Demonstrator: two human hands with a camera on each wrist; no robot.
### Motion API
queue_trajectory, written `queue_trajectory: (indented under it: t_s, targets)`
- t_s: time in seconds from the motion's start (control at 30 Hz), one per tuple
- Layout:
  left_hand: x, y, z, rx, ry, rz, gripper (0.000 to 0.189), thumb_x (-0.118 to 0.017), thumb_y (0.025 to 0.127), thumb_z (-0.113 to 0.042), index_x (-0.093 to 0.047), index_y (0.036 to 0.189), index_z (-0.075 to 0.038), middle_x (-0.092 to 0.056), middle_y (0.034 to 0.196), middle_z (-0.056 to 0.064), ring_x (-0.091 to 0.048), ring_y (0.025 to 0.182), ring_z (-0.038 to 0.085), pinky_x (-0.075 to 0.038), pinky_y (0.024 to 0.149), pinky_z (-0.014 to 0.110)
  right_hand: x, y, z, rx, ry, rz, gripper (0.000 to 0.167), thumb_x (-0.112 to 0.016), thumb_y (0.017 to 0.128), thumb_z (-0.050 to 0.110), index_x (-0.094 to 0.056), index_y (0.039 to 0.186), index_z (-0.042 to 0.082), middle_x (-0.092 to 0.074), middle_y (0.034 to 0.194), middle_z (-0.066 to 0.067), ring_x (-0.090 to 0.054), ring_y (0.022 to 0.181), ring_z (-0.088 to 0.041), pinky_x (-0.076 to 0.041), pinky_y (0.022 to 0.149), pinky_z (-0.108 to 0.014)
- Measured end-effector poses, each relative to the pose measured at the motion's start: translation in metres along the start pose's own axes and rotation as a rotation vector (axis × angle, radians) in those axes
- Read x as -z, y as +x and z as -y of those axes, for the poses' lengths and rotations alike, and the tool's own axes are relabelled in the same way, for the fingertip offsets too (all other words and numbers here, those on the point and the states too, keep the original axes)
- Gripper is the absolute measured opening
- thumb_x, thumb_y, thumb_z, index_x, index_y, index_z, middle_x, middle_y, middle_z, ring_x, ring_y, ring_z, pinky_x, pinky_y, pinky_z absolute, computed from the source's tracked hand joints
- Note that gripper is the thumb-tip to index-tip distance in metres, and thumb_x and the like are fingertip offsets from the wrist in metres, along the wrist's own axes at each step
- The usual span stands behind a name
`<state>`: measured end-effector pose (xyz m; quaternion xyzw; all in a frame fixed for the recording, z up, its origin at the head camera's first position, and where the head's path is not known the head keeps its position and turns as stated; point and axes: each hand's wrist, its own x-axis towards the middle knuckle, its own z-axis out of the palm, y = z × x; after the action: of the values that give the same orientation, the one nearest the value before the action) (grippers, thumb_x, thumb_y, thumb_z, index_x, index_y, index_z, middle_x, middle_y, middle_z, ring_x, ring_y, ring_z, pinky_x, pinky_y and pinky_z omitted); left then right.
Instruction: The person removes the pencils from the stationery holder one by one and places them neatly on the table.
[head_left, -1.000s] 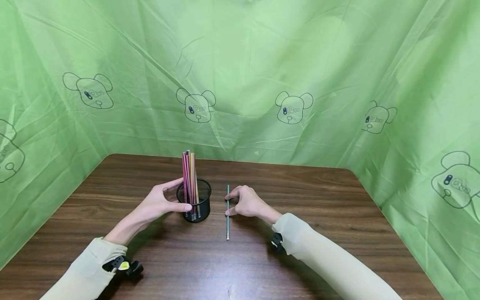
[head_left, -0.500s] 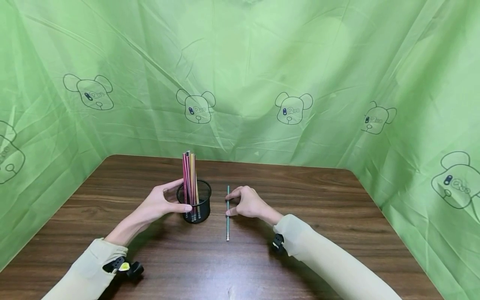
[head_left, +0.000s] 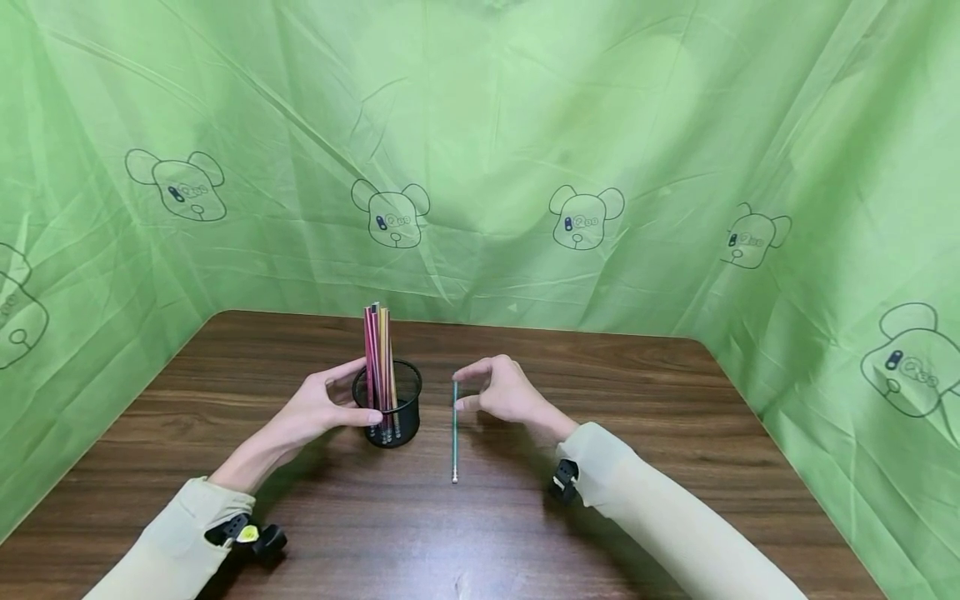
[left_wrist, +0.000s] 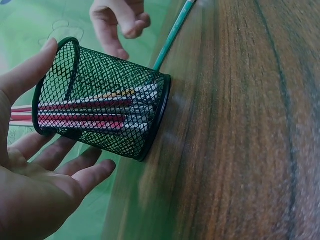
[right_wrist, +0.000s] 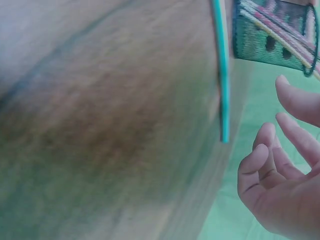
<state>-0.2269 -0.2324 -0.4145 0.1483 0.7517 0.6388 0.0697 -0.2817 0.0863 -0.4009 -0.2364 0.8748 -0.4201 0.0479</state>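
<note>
On the left of centre stands a black mesh pencil cup (head_left: 402, 423) with several pencils (head_left: 380, 350) upright in it, mostly pink and one yellow. My left hand (head_left: 315, 407) holds the cup, thumb at the near rim and fingers round the far side. A teal pencil (head_left: 454, 446) lies on the table to the cup's right, its eraser end toward me. Over its far end is my right hand (head_left: 512, 396), thumb and forefinger apart. The right wrist view shows a gap between this hand (right_wrist: 285, 185) and the teal pencil (right_wrist: 222, 90).
The brown wood-grain table (head_left: 480, 542) has its far edge close behind the cup. A green cloth (head_left: 487, 125) with printed bear heads hangs round the back and sides. Each wrist wears a black device, the left one (head_left: 247, 533) showing a yellow mark.
My right hand has let go of the teal pencil and lifted up and away from me. The pencil stays on the table. My left hand and the cup have not moved.
</note>
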Motion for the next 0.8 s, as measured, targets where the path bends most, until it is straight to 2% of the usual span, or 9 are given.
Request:
queue_trajectory:
  t_s: [0.07,0.17,0.27,0.37,0.6,0.8]
  targets:
    - [0.001,-0.001,0.0,0.001,-0.013,0.005,0.093,-0.087,0.086,-0.008,-0.035,0.163,-0.001,-0.048,0.156,0.024,-0.053,0.137,0.038,-0.045,0.108,0.032,0.003,0.001,0.004,0.012,0.009,-0.013,0.035,-0.093,0.08,0.011,-0.082,0.114,0.011,-0.078,0.114,-0.01,-0.062,0.066,-0.012,-0.052,0.071,-0.027]
    - [0.002,-0.001,0.002,0.006,-0.025,0.015,0.092,-0.085,0.088,-0.008,-0.033,0.164,-0.001,-0.042,0.161,0.024,-0.048,0.141,0.042,-0.042,0.111,0.036,0.006,0.002,0.01,0.015,0.051,-0.021,0.036,-0.093,0.08,0.011,-0.082,0.114,0.012,-0.078,0.113,-0.008,-0.071,0.079,-0.022,-0.053,0.072,-0.027]
    - [0.003,-0.001,0.004,0.015,-0.038,0.016,0.092,-0.084,0.089,-0.007,-0.032,0.164,-0.002,-0.04,0.162,0.025,-0.045,0.143,0.044,-0.04,0.113,0.041,0.007,0.003,0.016,0.012,0.096,-0.02,0.038,-0.092,0.081,0.01,-0.081,0.118,0.012,-0.077,0.112,-0.004,-0.073,0.086,-0.028,-0.055,0.072,-0.029]
    - [0.004,-0.001,0.005,0.021,-0.048,0.016,0.093,-0.084,0.088,-0.007,-0.031,0.165,-0.002,-0.04,0.161,0.027,-0.044,0.143,0.045,-0.04,0.112,0.041,0.008,0.004,0.022,0.028,0.114,-0.022,0.04,-0.09,0.083,0.009,-0.08,0.121,0.013,-0.076,0.109,0.0,-0.072,0.082,-0.026,-0.055,0.068,-0.03]
    - [0.005,0.001,0.008,0.026,-0.061,0.011,0.093,-0.085,0.088,-0.006,-0.032,0.164,-0.002,-0.043,0.159,0.027,-0.047,0.141,0.044,-0.046,0.106,0.03,0.002,0.008,0.033,0.069,0.122,-0.036,0.037,-0.089,0.084,0.01,-0.08,0.12,0.014,-0.077,0.108,0.003,-0.066,0.077,-0.017,-0.053,0.068,-0.029]
    - [0.006,0.002,0.01,0.04,-0.067,0.015,0.093,-0.085,0.087,-0.007,-0.034,0.164,-0.005,-0.044,0.16,0.024,-0.048,0.141,0.041,-0.047,0.103,0.027,-0.003,0.017,0.042,0.114,0.134,-0.038,0.037,-0.089,0.085,0.01,-0.08,0.121,0.013,-0.078,0.109,0.003,-0.066,0.072,-0.018,-0.052,0.066,-0.028]
